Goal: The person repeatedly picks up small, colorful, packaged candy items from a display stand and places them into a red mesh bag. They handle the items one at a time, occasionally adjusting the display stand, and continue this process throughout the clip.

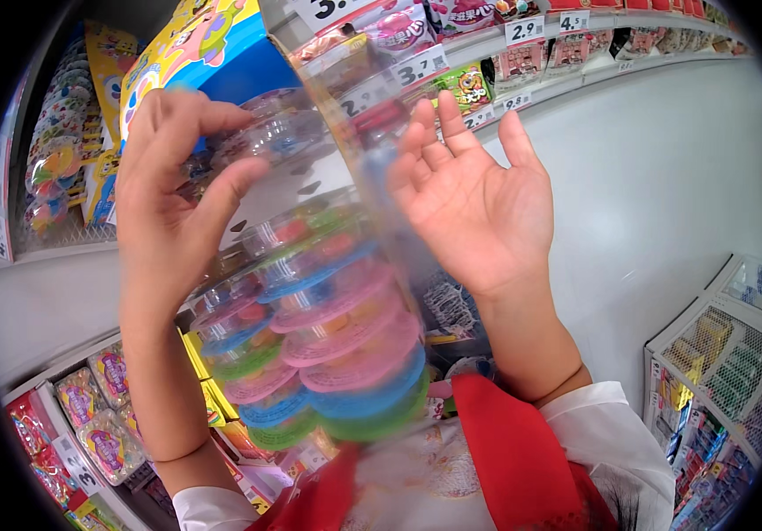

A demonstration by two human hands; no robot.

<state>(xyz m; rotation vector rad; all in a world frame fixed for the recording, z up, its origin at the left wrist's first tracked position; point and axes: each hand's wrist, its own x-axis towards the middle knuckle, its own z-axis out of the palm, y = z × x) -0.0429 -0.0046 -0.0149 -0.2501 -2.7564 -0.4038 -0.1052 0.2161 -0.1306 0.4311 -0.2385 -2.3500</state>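
My left hand [178, 159] is raised at the left, thumb and forefinger curved apart with nothing seen between them, close to a blurred clear plastic candy tub [274, 139]. My right hand [477, 192] is up at the centre right, palm showing, fingers spread and holding nothing. Between my forearms stands a display box, its printed flap [201, 46] blue and yellow with a cartoon. Inside it are stacks of round clear tubs with pink, blue and green rims [354, 332], holding coloured pieces. The tubs are blurred; what supports the box is hidden.
Shelves of bagged sweets with price tags [523, 30] run along the top. Round candy packs [56, 159] hang at the upper left. Packaged sweets [109, 445] lie on a lower-left shelf. A floor [653, 166] stretches right to mesh-topped display bins [726, 345].
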